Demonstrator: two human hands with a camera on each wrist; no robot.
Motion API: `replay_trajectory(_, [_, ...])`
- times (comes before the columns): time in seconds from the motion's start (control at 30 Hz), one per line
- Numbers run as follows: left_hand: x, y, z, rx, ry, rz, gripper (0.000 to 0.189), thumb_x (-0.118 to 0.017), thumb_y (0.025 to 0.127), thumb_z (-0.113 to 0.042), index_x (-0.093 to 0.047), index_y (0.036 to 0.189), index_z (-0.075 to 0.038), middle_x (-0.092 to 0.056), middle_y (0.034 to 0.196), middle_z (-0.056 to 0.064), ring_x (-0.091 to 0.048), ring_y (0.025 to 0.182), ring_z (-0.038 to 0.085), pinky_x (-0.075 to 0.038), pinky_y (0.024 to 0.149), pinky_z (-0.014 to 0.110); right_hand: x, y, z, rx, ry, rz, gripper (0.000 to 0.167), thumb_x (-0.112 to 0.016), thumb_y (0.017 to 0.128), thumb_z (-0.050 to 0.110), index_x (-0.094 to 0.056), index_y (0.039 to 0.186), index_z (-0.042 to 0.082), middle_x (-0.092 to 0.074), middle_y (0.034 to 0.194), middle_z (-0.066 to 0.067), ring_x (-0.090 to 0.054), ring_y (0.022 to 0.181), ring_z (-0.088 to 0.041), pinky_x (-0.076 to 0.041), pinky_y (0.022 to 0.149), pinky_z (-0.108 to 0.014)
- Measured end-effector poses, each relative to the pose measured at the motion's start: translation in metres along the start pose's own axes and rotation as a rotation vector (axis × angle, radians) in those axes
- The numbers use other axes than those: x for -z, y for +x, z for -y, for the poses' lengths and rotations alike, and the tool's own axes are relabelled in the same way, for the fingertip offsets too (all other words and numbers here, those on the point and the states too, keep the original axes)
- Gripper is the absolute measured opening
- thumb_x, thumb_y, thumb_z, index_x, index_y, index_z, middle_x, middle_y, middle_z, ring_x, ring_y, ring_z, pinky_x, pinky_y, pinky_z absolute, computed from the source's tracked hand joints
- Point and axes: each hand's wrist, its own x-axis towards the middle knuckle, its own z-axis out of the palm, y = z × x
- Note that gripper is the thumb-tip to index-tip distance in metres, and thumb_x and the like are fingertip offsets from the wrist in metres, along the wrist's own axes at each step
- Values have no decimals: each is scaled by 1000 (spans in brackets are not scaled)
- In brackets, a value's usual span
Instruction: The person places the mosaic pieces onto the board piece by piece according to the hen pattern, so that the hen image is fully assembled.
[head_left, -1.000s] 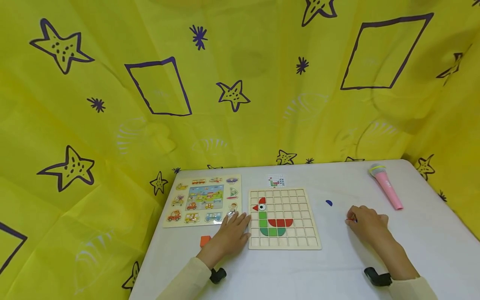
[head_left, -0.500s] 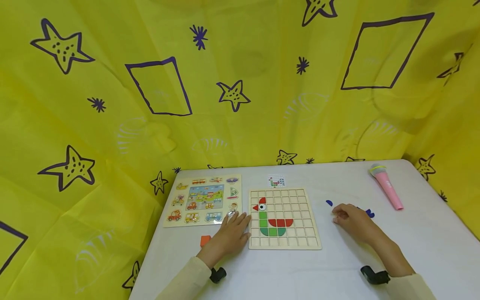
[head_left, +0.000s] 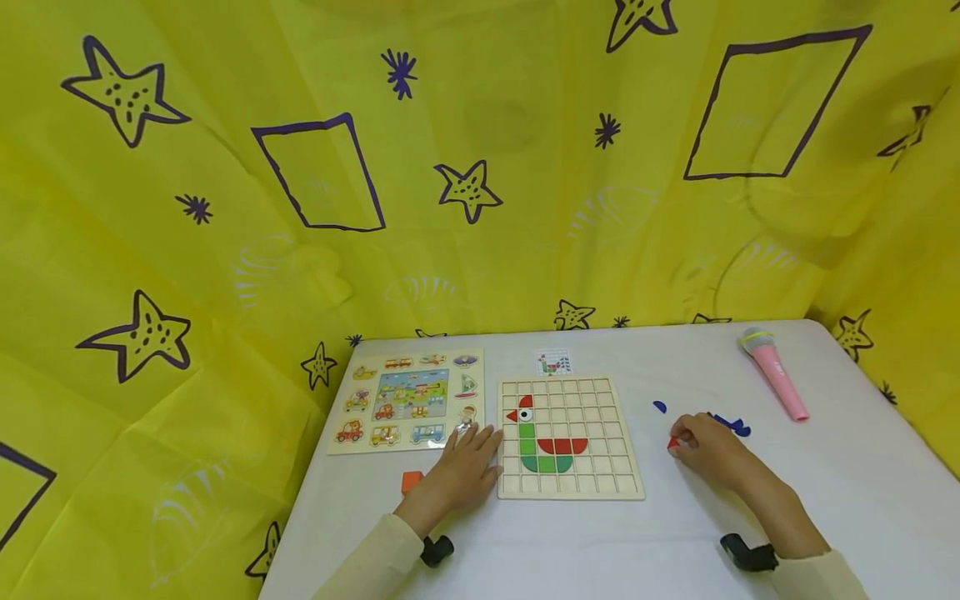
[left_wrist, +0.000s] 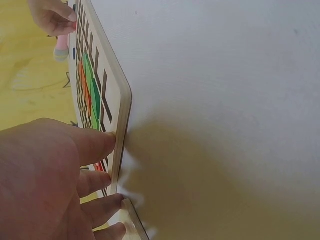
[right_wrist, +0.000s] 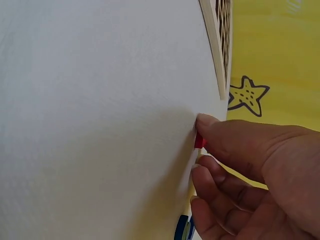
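Note:
A wooden grid board (head_left: 600, 483) lies mid-table, with green and red pieces and an eye piece set in it as a bird shape. My left hand (head_left: 468, 468) rests at the board's left edge, fingers fairly straight; in the left wrist view its thumb (left_wrist: 97, 145) touches the rim. Right of the board, my right hand (head_left: 708, 450) pinches a small red piece (head_left: 672, 443) between thumb and fingers, low over the table. The right wrist view shows part of that red piece (right_wrist: 199, 141) below the thumb tip. Blue pieces (head_left: 738, 427) lie just beyond this hand, partly hidden.
One blue half-round piece (head_left: 660, 407) lies apart, nearer the board. A picture card (head_left: 553, 362) sits behind the board. At the left are a vehicle picture puzzle (head_left: 442, 361) and an orange block (head_left: 412, 482). A pink microphone (head_left: 780, 379) lies at the back right.
My right hand has moved left from beside the blue pieces, uncovering them, and the red piece now shows in its fingers. The left hand has stayed at the board.

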Motion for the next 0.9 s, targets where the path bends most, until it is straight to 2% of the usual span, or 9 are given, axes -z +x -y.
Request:
replay_trajectory(0.17, [0,-1,0,1,-4,6,61,-54,109,-36,-39,164,-14,-38,170,10,-26,161,37,-16,130,61,-2,-2,1,18,5,-5,12,-73,95,5,-68,105,0,-63,98,-10,-60,90,-25,-55,79,-45])
replay_trajectory(0.47, [0,-1,0,-8,16,1,61,-54,109,-36,-39,164,-14,-38,169,10,-27,160,37,-17,130,62,-14,0,12,94,-5,-44,11,-78,92,6,-68,96,3,-62,89,-2,-55,82,-16,-50,68,-29])
replay_trajectory(0.67, [-1,0,0,-8,20,-1,61,-55,109,-36,-39,164,-14,-39,169,10,-27,160,37,-18,130,61,-24,3,43,68,37,-22,9,-74,92,7,-68,96,2,-57,86,-2,-52,79,-17,-43,65,-28])
replay_trajectory(0.9, [0,-1,0,-8,14,1,61,-54,109,-35,-39,164,-13,-39,169,10,-27,160,37,-17,130,61,-51,3,86,106,44,34,15,-79,92,12,-69,102,6,-59,91,1,-54,84,-16,-49,72,-31])
